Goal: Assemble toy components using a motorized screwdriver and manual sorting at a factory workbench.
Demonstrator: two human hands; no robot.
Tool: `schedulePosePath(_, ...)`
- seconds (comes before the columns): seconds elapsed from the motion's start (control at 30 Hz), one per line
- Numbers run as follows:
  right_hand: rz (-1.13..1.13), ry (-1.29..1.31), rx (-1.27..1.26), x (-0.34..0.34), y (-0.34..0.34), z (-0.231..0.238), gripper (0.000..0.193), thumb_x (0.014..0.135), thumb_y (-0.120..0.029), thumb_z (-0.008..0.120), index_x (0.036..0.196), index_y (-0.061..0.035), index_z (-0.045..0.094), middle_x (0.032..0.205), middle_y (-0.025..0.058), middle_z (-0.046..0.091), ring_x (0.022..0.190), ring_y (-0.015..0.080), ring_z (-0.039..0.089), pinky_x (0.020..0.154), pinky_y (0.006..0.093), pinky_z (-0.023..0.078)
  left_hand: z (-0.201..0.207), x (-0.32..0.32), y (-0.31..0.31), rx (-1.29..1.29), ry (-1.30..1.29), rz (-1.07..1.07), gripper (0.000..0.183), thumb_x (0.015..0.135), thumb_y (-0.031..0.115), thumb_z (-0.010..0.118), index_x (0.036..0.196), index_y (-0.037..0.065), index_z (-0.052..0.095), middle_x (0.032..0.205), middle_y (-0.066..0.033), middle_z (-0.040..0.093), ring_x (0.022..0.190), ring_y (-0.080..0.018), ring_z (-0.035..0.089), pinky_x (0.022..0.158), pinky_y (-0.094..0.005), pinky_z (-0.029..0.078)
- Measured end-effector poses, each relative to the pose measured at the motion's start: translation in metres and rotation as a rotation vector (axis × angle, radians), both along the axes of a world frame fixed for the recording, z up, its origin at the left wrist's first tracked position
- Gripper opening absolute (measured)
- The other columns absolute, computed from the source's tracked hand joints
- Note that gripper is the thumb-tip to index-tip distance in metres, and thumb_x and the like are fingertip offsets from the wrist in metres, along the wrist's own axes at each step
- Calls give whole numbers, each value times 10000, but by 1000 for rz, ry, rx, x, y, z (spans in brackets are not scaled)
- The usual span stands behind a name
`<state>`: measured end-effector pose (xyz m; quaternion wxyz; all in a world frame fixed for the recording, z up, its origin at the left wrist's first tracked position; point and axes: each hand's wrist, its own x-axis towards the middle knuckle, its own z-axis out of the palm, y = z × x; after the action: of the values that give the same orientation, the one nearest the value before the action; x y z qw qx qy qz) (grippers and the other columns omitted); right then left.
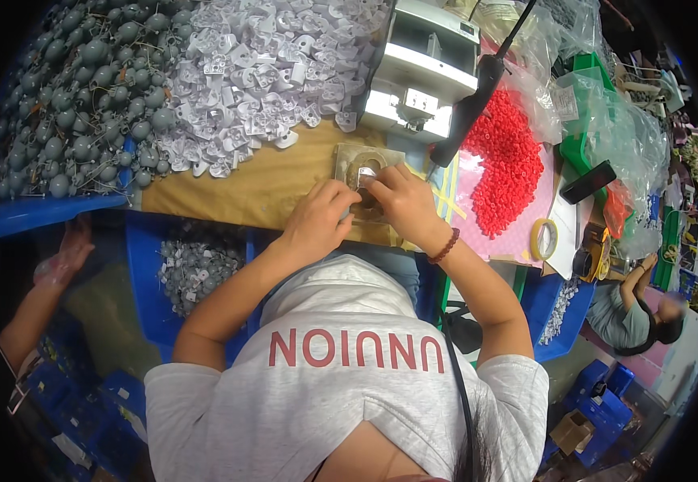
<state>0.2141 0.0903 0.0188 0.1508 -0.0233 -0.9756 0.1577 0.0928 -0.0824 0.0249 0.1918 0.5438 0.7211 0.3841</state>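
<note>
My two hands meet at a square fixture block point(347, 163) with a round recess, near the table's front edge. A small white plastic piece point(366, 172) shows at the recess. My right hand point(405, 202) is closed, its thumb and finger pinching at this white piece. On the left side of the block, my left hand point(321, 215) has its fingers curled together. A bit of grey shows by its fingertips, too small to name. The fingers hide part of the recess.
Heaps of white plastic parts point(260, 68) and grey round parts with wires point(83, 96) lie at the far left. A white machine point(421, 72) stands behind the block. Red small parts point(505, 165) and a tape roll point(543, 239) lie right. Other people are at both sides.
</note>
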Motion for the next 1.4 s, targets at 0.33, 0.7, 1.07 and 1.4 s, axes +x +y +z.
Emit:
schedulePosePath(0.33, 3, -85, -23, 2, 2, 2, 256, 761, -113, 647, 1012, -94, 693, 897, 46, 575, 843, 230, 598, 659, 348, 519, -1, -4, 3, -24, 49, -20, 285, 762, -4, 638, 1043, 43, 625, 1052, -110, 574, 1011, -317, 567, 843, -403, 488)
schedulePosePath(0.7, -26, 4, -372, 20, 20, -3, 371, 748, 48, 648, 1105, -45, 686, 1053, 122, 612, 947, 311, 582, 807, 375, 488, -35, 14, 20, -6, 569, 95, 480, 780, 134, 635, 1256, 92, 593, 1233, -136, 569, 1207, -317, 504, 957, -487, 404)
schedulePosePath(1.07, -222, -53, -319, 60, 22, -42, 378, 773, 103, 633, 1129, -2, 560, 1110, 191, 576, 1030, 378, 571, 912, 415, 467, -47, 8, 17, 68, 715, 83, 300, 820, 196, 566, 1069, 33, 602, 1104, -142, 599, 1068, -285, 541, 866, -404, 425)
schedulePosePath(1.4, -498, 191, -1448, 23, 34, -44, 346, 821, 77, 670, 1140, -5, 564, 1129, 75, 568, 989, 172, 603, 858, 272, 491, -34, 3, 20, 5, 560, -9, 367, 843, 164, 553, 1191, 65, 617, 1191, -164, 600, 1159, -326, 558, 916, -435, 454)
